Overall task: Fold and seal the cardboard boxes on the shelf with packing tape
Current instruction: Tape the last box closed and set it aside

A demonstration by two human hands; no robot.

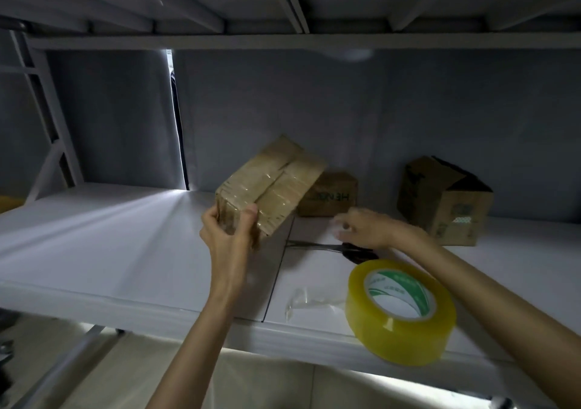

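Note:
My left hand (pixel 227 232) grips the near end of a taped cardboard box (pixel 273 185), holding it tilted above the white shelf (pixel 110 245). Shiny clear tape covers the box's closed flaps. My right hand (pixel 361 229) hovers to the right of the box, blurred, its fingers curled around a clear strip of tape (pixel 338 221). A yellowish roll of packing tape (pixel 401 311) sits on the shelf's front edge under my right forearm. Black-handled scissors (pixel 333 248) lie on the shelf, partly hidden by my right hand.
A small brown printed box (pixel 330 194) stands behind the held one. A larger cardboard box (pixel 443 201), its top flap raised, stands at the right rear. A crumpled scrap of clear tape (pixel 309 301) lies near the roll. A grey curtain backs the shelf; an upper shelf hangs overhead.

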